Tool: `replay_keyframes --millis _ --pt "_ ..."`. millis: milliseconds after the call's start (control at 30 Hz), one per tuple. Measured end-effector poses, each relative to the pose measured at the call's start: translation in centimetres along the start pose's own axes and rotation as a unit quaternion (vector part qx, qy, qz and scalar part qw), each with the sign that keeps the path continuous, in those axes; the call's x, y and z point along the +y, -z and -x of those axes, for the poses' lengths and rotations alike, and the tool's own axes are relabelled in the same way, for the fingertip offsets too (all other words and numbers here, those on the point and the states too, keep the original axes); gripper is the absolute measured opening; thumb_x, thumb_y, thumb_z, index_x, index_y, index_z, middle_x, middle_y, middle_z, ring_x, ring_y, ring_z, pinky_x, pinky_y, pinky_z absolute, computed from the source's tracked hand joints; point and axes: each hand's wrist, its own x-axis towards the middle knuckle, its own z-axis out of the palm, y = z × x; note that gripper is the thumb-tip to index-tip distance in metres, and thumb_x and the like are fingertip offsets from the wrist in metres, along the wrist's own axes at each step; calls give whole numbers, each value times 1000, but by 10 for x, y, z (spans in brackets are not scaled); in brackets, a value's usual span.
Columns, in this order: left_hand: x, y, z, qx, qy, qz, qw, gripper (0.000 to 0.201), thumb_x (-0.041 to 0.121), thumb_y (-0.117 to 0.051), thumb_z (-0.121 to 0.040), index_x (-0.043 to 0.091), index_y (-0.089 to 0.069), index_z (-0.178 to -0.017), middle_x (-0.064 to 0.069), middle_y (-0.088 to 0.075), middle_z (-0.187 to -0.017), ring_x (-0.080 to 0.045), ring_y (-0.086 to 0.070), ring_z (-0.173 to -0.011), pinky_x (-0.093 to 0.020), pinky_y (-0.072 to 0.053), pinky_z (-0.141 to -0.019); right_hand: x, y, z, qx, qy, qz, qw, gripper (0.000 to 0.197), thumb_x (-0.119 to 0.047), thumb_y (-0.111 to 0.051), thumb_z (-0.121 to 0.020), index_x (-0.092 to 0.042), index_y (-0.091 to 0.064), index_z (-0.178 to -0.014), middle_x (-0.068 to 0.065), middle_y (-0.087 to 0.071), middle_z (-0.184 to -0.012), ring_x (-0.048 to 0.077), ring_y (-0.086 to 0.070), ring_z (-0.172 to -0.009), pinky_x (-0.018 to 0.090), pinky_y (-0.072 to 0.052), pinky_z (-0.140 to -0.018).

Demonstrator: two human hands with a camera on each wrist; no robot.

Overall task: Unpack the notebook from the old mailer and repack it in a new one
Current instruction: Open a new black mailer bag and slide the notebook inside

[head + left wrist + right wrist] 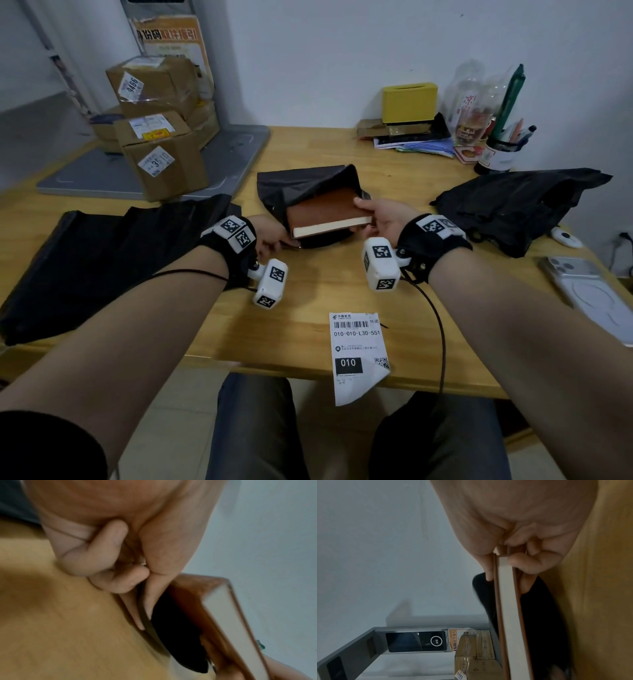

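Note:
A brown notebook [325, 209] lies half inside the mouth of a black mailer [301, 181] at the middle of the wooden table [308, 294]. My right hand [366, 214] grips the notebook's near right corner, thumb on the cover and fingers underneath. The right wrist view shows that grip on the notebook [506, 601] against the black mailer [539, 615]. My left hand [287, 244] pinches the mailer's lower lip at its near left edge. In the left wrist view its fingers [145, 601] clamp the black film [175, 635] beside the notebook [221, 608].
A peeled shipping label [358, 349] hangs over the table's front edge. Flat black mailers [102, 253] lie on the left, a crumpled black bag [513, 205] on the right. Cardboard boxes [161, 154] stand back left; a phone [589, 294] lies far right, clutter and a yellow box [409, 102] behind.

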Motion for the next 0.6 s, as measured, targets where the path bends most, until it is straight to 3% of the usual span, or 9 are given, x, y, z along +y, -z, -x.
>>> replay_keyframes --millis 100,167,267,333,367,467,600 --pt "-1 1 7 -4 -6 -33 999 32 32 -62 -96 8 -42 -94 -4 -37 -69 -19 -28 -53 -28 -28 -52 2 -3 -6 7 -18 -19 1000 18 -22 -59 -102 -7 -50 -96 13 -59 -97 23 -56 -71 17 -41 -33" --pt "-4 4 6 14 -7 -58 998 35 31 -61 -96 2 -43 -104 -8 -43 -75 -22 -36 -57 -31 -37 -63 4 0 -6 0 -36 -7 999 13 -16 -59 -101 -6 -52 -97 13 -59 -108 24 -57 -79 21 -50 -39" --pt "-9 7 7 23 -9 -64 998 32 30 -62 -96 3 -45 -93 -8 -44 -73 -22 -36 -55 -31 -35 -57 4 8 -5 14 -39 57 998 14 -8 -62 -99 -1 -56 -110 14 -56 -130 30 -65 -94 34 -62 -55" --pt "-9 8 7 31 -10 -60 998 36 31 -62 -96 6 -42 -78 -8 -41 -70 -20 -33 -53 -29 -32 -53 0 16 -6 62 -16 146 987 31 -8 -73 -90 -1 -55 -114 16 -60 -128 37 -70 -98 47 -63 -73" --pt "-9 8 6 35 -9 -63 997 38 31 -62 -95 7 -41 -75 -7 -41 -68 -20 -33 -52 -29 -32 -52 -1 19 -5 88 -4 198 976 31 -10 -77 -87 -2 -55 -108 16 -64 -120 39 -73 -93 51 -62 -77" --pt "-5 6 9 39 -8 -81 996 40 32 -62 -95 9 -40 -72 -7 -38 -63 -20 -33 -50 -29 -34 -49 -4 28 -6 139 11 283 949 28 -22 -77 -89 -5 -54 -93 13 -70 -98 32 -75 -70 47 -63 -68" --pt "0 6 14 37 -8 -95 995 40 29 -59 -97 11 -37 -69 -6 -37 -50 -18 -31 -44 -27 -29 -48 -2 31 -11 147 28 312 938 33 -32 -75 -90 -4 -60 -97 10 -69 -88 24 -64 -60 35 -59 -53"
